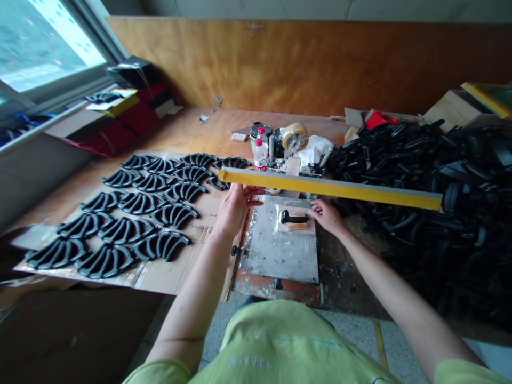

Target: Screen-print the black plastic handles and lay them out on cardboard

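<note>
Yellow and grey, a long straight bar point(330, 186) runs from left to right above the work, its right end dipping a little, and the left hand point(234, 209) is spread open just under it, but I cannot tell if that hand has hold of it. The right hand point(326, 216) is half open, its fingertips point(313, 210) at the edge of a clear plastic bag point(294, 226) on a flat metal plate point(280, 256), and in the bag a black handle point(294, 216) lies with its long side pointing left to right. Rows of curved black parts point(132, 218) sit on cardboard point(172, 280) to the left, and a big heap of black parts point(432, 170) is to the right.
</note>
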Tool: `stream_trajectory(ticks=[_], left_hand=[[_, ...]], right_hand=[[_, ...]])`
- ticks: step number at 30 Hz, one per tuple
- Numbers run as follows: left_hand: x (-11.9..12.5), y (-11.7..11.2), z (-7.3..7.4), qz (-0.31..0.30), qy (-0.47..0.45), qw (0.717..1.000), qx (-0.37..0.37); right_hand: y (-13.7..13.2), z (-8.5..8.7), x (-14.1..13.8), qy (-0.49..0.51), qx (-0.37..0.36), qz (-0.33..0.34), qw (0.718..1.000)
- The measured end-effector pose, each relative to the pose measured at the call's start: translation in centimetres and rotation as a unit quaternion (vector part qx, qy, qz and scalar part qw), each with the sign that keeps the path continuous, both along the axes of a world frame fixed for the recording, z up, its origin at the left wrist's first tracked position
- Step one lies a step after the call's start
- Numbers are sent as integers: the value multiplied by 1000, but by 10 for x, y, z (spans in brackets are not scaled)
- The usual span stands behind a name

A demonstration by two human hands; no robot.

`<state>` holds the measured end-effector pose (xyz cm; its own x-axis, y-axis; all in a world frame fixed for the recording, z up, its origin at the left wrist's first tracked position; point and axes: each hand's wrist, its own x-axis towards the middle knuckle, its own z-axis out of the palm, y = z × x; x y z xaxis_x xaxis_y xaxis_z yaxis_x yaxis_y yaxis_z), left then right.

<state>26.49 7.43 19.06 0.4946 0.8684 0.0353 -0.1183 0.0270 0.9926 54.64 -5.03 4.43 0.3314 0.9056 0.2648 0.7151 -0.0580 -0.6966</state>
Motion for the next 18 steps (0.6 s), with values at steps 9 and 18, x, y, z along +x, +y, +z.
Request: stream_trajectory(ticks=[9, 18], left_hand=[[-9, -94, -114, -147, 112, 923, -338], [-6, -115, -134, -162, 117, 920, -338]], right_hand=[[0, -17, -74, -215, -79, 51, 972], [0, -35, -53, -213, -10, 84, 973]])
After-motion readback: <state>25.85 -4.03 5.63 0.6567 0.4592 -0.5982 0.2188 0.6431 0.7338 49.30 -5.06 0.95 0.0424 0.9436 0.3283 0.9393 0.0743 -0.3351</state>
